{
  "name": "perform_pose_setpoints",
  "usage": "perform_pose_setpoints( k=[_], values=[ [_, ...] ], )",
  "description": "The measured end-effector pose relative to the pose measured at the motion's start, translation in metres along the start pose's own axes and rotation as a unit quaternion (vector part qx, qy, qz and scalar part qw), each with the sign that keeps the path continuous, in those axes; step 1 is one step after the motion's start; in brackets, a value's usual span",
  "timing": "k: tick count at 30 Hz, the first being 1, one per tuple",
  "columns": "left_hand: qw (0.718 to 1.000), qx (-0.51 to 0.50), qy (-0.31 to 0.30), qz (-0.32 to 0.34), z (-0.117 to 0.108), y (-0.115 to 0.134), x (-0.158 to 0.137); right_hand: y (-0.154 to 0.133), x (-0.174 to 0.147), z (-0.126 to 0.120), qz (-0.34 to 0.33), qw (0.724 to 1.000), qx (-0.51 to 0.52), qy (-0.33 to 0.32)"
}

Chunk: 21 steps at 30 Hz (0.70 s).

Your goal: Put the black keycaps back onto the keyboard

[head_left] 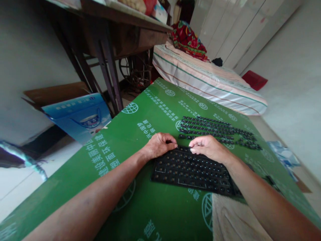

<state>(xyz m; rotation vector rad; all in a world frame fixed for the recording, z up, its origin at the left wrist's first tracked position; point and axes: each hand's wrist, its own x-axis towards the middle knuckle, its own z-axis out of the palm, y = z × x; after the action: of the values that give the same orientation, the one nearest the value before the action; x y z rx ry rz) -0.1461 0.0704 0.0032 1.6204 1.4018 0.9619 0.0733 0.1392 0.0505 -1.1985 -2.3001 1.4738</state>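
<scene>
bare forearms (100,192) lead to the left hand (160,146) and right hand (210,147), fingers curled at the far edge of the black keyboard (190,169); whether they grip anything, i cannot tell. beyond, keycaps (209,129) lie in rows on the green table (178,211).

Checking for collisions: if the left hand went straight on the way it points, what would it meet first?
Probably the right hand, which faces the left hand across a small gap by the far edge of the keyboard; relative heights are unclear.
</scene>
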Motion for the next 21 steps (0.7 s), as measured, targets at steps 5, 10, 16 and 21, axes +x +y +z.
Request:
perform_pose_setpoints(
  k=[5, 10, 16, 21],
  values=[
    [1.000, -0.012, -0.010, 0.013, -0.001, -0.003, 0.001, -0.009, 0.007, 0.010, -0.009, 0.994, -0.108, 0.003],
    [1.000, -0.020, -0.008, 0.021, -0.001, -0.005, 0.001, -0.011, 0.012, 0.017, -0.040, 0.982, -0.183, 0.012],
    [0.999, -0.028, -0.004, 0.022, 0.000, -0.005, 0.000, -0.007, 0.015, 0.017, -0.074, 0.967, -0.244, 0.021],
    [0.999, -0.034, -0.001, 0.021, 0.001, -0.006, 0.001, -0.010, 0.016, 0.018, -0.091, 0.958, -0.272, 0.023]
  ],
)
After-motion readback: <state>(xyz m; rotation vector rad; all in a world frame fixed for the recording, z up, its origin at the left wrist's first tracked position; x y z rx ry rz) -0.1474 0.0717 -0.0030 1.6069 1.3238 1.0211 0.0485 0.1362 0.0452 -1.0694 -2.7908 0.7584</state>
